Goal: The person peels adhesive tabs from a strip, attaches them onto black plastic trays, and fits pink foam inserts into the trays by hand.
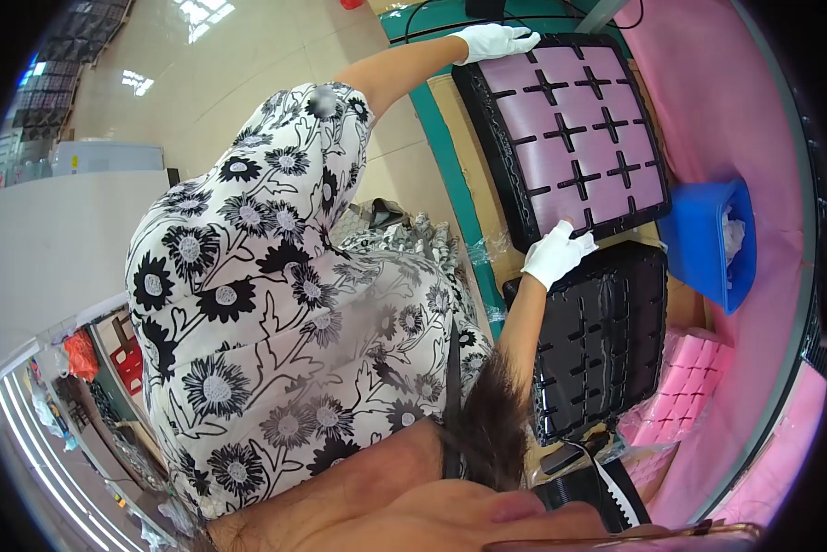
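My left hand (498, 42), in a white glove, grips the far end of a black tray-like frame (574, 224). My right hand (557, 255), gloved too, holds the near end of that frame, fingers over its rim. A pinkish-purple panel (590, 158) fills the frame, crossed by several black plus-shaped pieces (565, 132). The frame is tilted on a brown cardboard surface (473, 184). Beside my right hand lies a second, dark frame (602, 340) of similar make, with a shiny surface. The undersides of my fingers are hidden.
A blue bin (708, 244) with clear plastic inside stands past the frames. Pink foam blocks (680, 382) in clear film lie near the dark frame. A black item with a white toothed edge (611, 492) is close to me. Pink sheeting (745, 138) covers the far side.
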